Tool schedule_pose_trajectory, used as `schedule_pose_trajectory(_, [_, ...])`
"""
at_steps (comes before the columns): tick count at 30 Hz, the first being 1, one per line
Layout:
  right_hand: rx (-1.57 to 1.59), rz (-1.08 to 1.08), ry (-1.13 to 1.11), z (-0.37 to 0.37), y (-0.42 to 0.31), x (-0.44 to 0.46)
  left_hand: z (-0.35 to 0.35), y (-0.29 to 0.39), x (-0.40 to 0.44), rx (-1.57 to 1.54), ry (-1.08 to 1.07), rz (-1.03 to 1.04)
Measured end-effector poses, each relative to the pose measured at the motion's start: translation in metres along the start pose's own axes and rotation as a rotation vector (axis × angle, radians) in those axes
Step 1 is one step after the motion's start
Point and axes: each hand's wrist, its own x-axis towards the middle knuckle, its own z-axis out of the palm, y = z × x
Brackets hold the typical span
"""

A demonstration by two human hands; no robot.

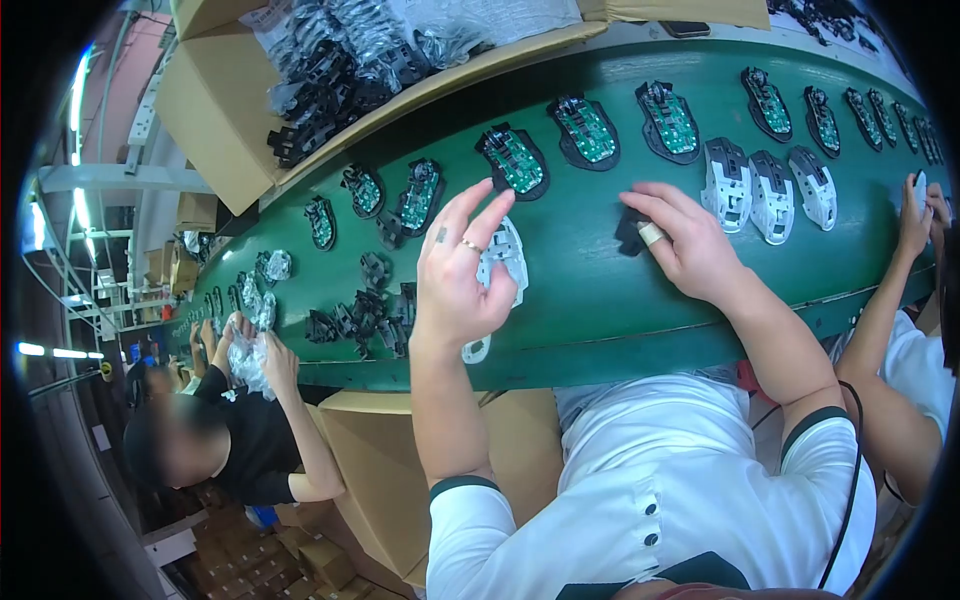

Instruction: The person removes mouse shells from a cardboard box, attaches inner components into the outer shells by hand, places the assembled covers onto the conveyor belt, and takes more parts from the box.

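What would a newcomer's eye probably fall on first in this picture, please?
Probably the row of green circuit boards, strung along the green table. Next might come the three white shells lying to the upper right of the right hand, which holds a small black part. The open cardboard box at the upper left, heaped with black parts and clear plastic bags, also stands out.

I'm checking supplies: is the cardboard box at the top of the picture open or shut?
Open: one flap of the box spreads outward, and black parts and clear bags show inside.
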Motion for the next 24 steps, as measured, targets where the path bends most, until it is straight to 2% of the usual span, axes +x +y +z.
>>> schedule_pose_trajectory(2, [-0.122,-0.058,0.013,0.001,0.001,0.001,-0.011,0.003,-0.004,0.096,-0.215,-0.082])
schedule_pose_trajectory(3, [-0.182,-0.087,0.017,0.001,0.002,0.001,-0.012,0.002,-0.006,0.162,-0.414,-0.179])
schedule_pose_trajectory(6, [-0.207,-0.107,-0.057,0.004,0.0,-0.001,0.001,0.016,-0.008,0.257,-0.598,-0.363])
schedule_pose_trajectory(7, [-0.208,-0.086,-0.067,0.005,-0.003,-0.001,0.005,0.022,-0.007,0.334,-0.626,-0.358])
schedule_pose_trajectory(10, [-0.222,-0.038,-0.082,0.004,-0.013,-0.002,0.018,0.017,-0.009,0.241,-0.518,-0.345])
schedule_pose_trajectory(11, [-0.233,-0.033,-0.081,0.004,-0.012,-0.002,0.022,0.017,-0.009,0.198,-0.404,-0.321])
schedule_pose_trajectory(14, [-0.203,0.014,-0.086,0.003,-0.01,-0.001,0.044,0.001,-0.008,-0.017,-0.02,-0.054])
schedule_pose_trajectory(15, [-0.182,0.036,-0.093,0.002,-0.01,-0.001,0.037,0.016,0.0,-0.033,-0.09,-0.188])
schedule_pose_trajectory(18, [-0.155,0.016,-0.06,-0.001,-0.008,-0.002,0.046,0.011,-0.005,-0.227,0.01,-0.102])
schedule_pose_trajectory(21, [0.267,-0.01,0.053,-0.004,-0.009,0.002,0.052,0.024,-0.009,-0.824,0.147,-0.303])
schedule_pose_trajectory(24, [0.293,-0.24,0.147,-0.009,-0.018,0.004,0.052,0.037,-0.003,-1.238,0.149,-0.416])
